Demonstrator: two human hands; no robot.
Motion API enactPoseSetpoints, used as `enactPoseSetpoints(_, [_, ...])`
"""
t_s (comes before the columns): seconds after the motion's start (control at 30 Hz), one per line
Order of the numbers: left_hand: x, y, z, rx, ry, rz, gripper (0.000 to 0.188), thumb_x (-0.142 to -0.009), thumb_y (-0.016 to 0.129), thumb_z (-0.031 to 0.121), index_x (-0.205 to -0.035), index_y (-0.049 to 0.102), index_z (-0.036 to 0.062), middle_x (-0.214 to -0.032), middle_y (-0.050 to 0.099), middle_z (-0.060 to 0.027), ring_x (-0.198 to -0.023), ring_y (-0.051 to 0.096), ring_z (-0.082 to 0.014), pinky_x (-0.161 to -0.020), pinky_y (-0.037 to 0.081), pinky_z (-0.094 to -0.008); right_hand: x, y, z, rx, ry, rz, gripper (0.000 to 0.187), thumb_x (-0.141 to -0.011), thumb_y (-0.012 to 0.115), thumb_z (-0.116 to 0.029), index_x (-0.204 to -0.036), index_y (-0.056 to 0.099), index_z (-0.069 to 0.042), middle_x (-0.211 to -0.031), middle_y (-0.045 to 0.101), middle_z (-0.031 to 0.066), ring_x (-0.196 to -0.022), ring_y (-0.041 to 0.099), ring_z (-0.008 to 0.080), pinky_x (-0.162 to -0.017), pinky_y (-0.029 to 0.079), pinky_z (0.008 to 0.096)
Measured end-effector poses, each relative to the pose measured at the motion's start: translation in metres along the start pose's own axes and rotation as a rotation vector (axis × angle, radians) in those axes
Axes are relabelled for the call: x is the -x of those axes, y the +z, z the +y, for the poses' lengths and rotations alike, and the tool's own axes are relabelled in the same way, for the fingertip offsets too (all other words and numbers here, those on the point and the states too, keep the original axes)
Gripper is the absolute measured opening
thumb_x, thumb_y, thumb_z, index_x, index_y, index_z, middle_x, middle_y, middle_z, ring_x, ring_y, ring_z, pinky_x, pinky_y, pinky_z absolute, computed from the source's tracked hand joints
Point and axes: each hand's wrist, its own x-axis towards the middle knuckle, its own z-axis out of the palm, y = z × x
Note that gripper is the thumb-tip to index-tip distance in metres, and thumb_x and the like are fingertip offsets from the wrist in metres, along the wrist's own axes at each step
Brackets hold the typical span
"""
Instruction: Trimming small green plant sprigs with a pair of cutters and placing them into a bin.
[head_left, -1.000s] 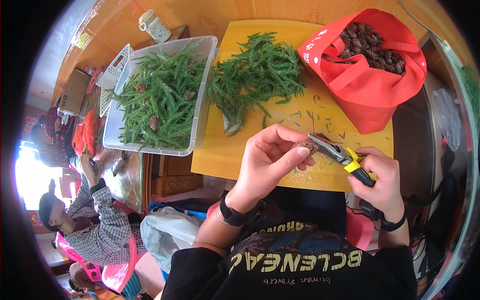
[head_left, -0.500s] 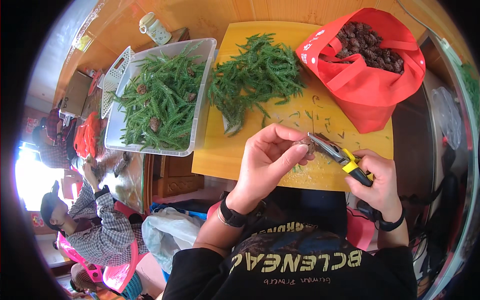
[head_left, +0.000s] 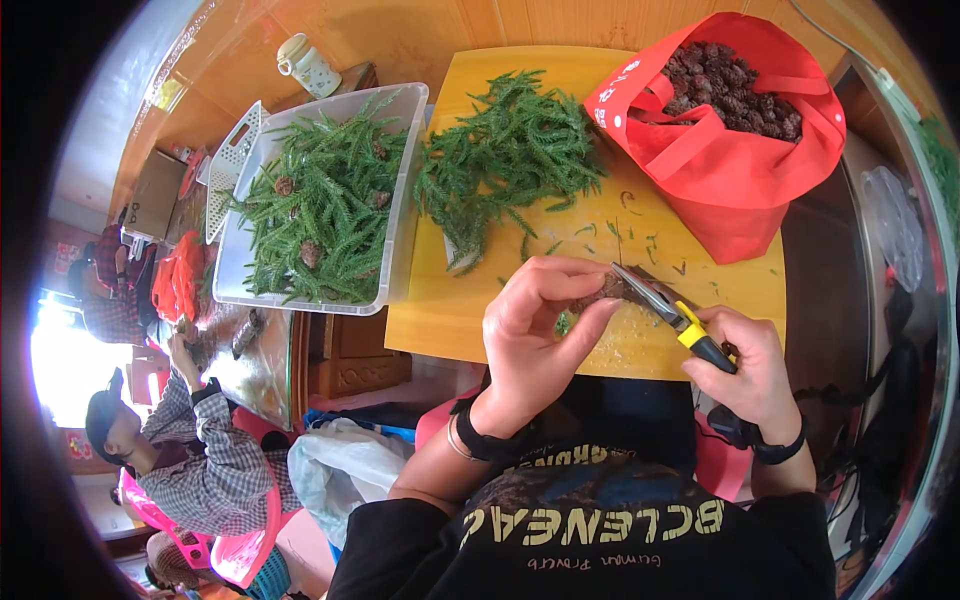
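Head view: left hand (head_left: 537,332) pinched a cone (head_left: 608,290), right hand (head_left: 748,352) clasped pliers (head_left: 688,326); the ten-o'clock box (head_left: 404,200) seemed well filled, twelve-o'clock sprigs (head_left: 520,150) and two-o'clock bag (head_left: 740,215) apparently unworked.

Brightly lit, white glare left, fisheye-bent edges

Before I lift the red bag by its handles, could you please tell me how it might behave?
The red bag would probably sag and fold, since its sides look like creased cloth. The pine cones heaped near its open top could spill if it tips.
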Motion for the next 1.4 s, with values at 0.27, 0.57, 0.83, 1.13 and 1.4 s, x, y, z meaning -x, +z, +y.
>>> enactPoseSetpoints(0.27, [0.003,-0.001,-0.005,0.501,-0.469,0.074,0.017,-0.085,0.058,-0.001,-0.1,0.05,-0.0004,-0.101,0.059,-0.0112,-0.09,0.063,-0.0204,-0.079,0.052,-0.0304,0.019,-0.03,0.028,-0.235,0.106,-0.072,0.015,-0.076,0.058,-0.007,-0.073,0.045,-0.001,-0.102,0.059,0.015,-0.097,0.057,0.0179,-0.081,0.042,0.0294])
enactPoseSetpoints(0.57, [0.001,0.001,0.005,0.648,-0.558,0.018,0.024,-0.086,0.057,-0.001,-0.109,0.049,-0.0031,-0.102,0.059,-0.0104,-0.096,0.061,-0.0202,-0.085,0.05,-0.0308,0.026,-0.039,0.119,0.574,0.166,0.216,0.027,-0.072,0.069,-0.016,-0.074,0.049,0.002,-0.071,0.052,0.0178,-0.07,0.051,0.0327,-0.063,0.041,0.0379])
enactPoseSetpoints(0.83, [0.014,0.001,0.012,0.56,-0.467,-0.037,0.024,-0.084,0.059,-0.003,-0.107,0.052,-0.0009,-0.102,0.06,-0.0129,-0.097,0.061,-0.0251,-0.084,0.052,-0.0354,0.026,-0.037,0.143,0.644,0.115,0.179,0.028,-0.067,0.072,-0.014,-0.076,0.049,0.0,-0.077,0.053,0.0159,-0.077,0.051,0.0338,-0.067,0.042,0.0397])
enactPoseSetpoints(1.13, [0.034,0.01,0.033,0.519,-0.454,-0.041,0.024,-0.082,0.059,-0.006,-0.104,0.052,0.0,-0.101,0.06,-0.0113,-0.098,0.061,-0.0234,-0.086,0.051,-0.0347,0.031,-0.028,0.095,0.48,-0.026,0.235,0.022,-0.072,0.067,-0.008,-0.088,0.054,0.0,-0.086,0.059,0.0135,-0.086,0.057,0.0271,-0.078,0.045,0.0327])
enactPoseSetpoints(1.4, [0.071,0.032,0.028,0.546,-0.56,-0.151,0.018,-0.08,0.063,-0.005,-0.092,0.052,0.002,-0.096,0.061,-0.0056,-0.091,0.059,-0.0119,-0.086,0.047,-0.027,0.04,0.019,-0.004,-0.07,-0.378,0.003,0.031,-0.082,0.061,-0.013,-0.108,0.057,0.003,-0.101,0.06,0.0117,-0.091,0.058,0.018,-0.077,0.046,0.0277])
